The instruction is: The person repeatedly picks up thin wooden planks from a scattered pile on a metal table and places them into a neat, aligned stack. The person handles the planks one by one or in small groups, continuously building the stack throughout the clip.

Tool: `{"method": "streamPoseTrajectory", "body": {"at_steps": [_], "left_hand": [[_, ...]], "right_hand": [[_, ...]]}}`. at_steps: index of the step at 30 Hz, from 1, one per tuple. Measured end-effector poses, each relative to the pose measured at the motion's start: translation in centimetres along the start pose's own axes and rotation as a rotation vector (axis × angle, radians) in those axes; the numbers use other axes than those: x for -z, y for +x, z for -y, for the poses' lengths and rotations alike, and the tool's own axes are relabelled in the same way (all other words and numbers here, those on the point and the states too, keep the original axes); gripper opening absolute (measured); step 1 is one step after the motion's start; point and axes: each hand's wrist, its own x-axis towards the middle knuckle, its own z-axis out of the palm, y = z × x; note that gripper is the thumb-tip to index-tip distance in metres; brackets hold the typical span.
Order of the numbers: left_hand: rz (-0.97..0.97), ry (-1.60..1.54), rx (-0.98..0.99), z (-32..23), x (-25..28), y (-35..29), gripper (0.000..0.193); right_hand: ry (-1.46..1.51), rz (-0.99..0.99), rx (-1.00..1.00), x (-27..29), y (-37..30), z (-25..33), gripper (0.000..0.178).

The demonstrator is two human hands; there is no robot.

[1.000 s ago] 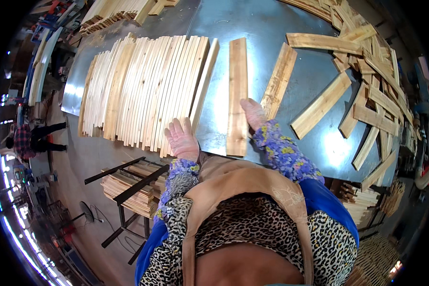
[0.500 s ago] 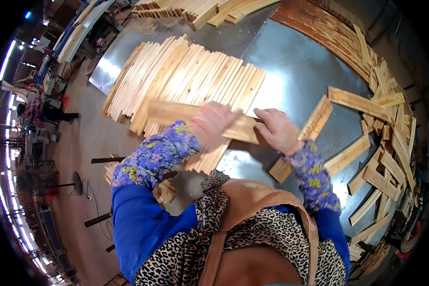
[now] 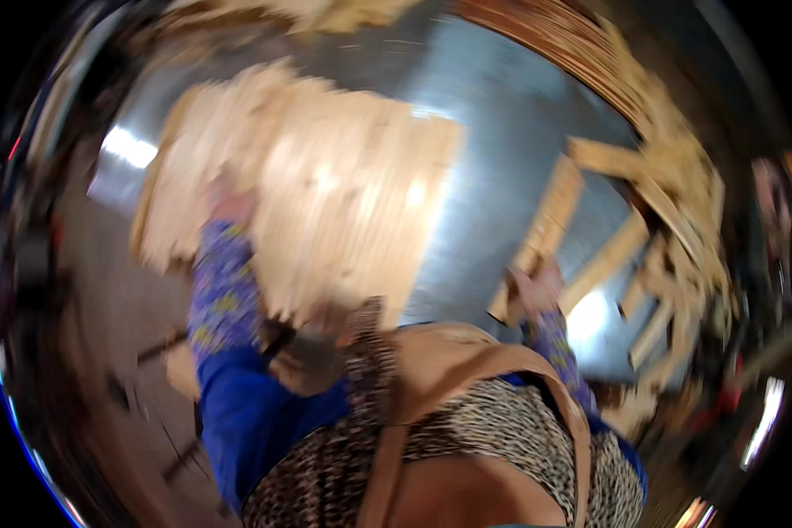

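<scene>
A wide row of pale wooden slats lies side by side on the metal table. My left hand is over the left part of this row, smeared by motion, so its fingers cannot be made out. At the right, my right hand grips the near end of a loose wooden board, thumb toward its left edge. This board slants away from me, its far end close to another board. A further board lies just right of my right hand.
The metal table shows between the slats and the loose boards. A jumbled pile of wood pieces lines the right side. More wood lies at the far edge. Motion blurs the whole view.
The board that was between both hands is out of them, apparently among the slats. My left hand has moved left and away; my right hand has come down onto the slanted loose board.
</scene>
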Motion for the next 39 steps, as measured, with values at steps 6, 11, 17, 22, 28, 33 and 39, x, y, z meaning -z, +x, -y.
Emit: {"method": "streamPoseTrajectory", "body": {"at_steps": [6,11,17,22,28,33,39], "left_hand": [[0.179,-0.302,-0.314,-11.9,-0.7,-9.6,0.103],[0.22,-0.258,-0.323,-18.1,-2.8,-20.1,0.101],[0.314,-0.039,-0.267,-16.7,-4.7,-21.1,0.096],[0.035,0.331,-0.498,-15.7,-6.0,-15.8,0.096],[-0.086,0.002,-0.754,-25.9,-14.5,-23.4,0.082],[0.221,-0.111,-1.097,-39.9,-20.1,-39.3,0.065],[0.557,0.412,-1.716,-49.7,-22.3,-49.1,0.058]], "right_hand": [[-0.341,-0.109,-0.564,0.6,1.6,-3.1,0.104],[-0.38,-0.085,-0.395,-1.4,2.5,-5.0,0.111],[-0.25,0.007,-0.475,3.0,0.8,-4.7,0.11],[-0.002,0.158,-0.455,7.7,-1.8,-6.0,0.078],[0.331,-0.658,-0.364,14.7,-9.5,-24.1,0.068],[0.965,-1.47,-0.275,22.6,-19.0,-49.1,0.045],[0.211,-0.976,-1.307,23.2,-31.8,-73.3,0.04]]}}
